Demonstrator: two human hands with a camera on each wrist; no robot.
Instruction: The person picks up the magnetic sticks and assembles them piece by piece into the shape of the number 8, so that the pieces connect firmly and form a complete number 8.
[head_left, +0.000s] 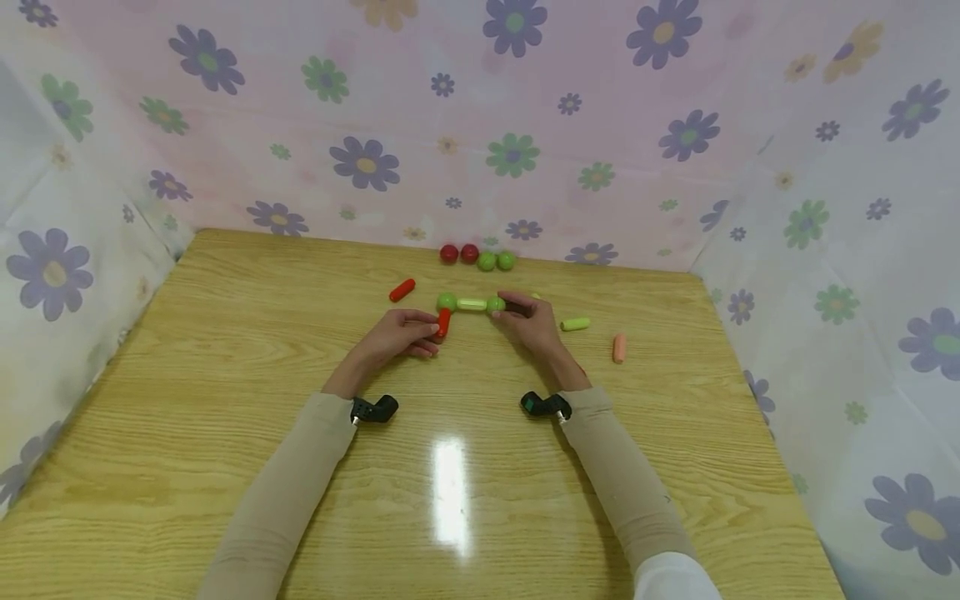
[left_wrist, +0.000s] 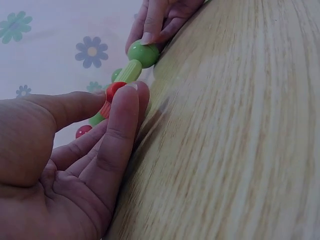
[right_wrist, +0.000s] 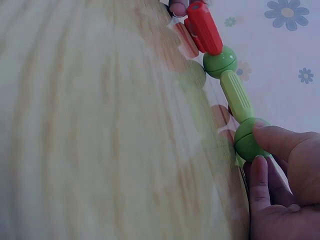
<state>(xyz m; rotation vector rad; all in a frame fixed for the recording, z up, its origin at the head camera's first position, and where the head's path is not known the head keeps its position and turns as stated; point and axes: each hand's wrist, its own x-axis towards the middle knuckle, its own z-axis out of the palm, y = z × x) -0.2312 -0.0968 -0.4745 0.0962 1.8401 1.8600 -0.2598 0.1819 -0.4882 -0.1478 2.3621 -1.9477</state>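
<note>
Toward the far side of the wood-grain table [head_left: 225, 400] we see the left hand [head_left: 397, 333] pinching a red rod [head_left: 443, 323] and the right hand [head_left: 534, 327] pinching a green ball [head_left: 496, 306], opposite ends of one joined chain [head_left: 472, 305], seemingly to steady it. Loose rods [head_left: 402, 290] flank it, perhaps for reach; spare balls [head_left: 469, 253] line up behind, likely out of the way.

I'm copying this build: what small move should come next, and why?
Probably press the red stick firmly against the green ball at its end: they meet, though how securely I can't tell. The left hand grips that stick; the right hand pinches the green ball beyond the pale-green stick, a likely brace.
</note>
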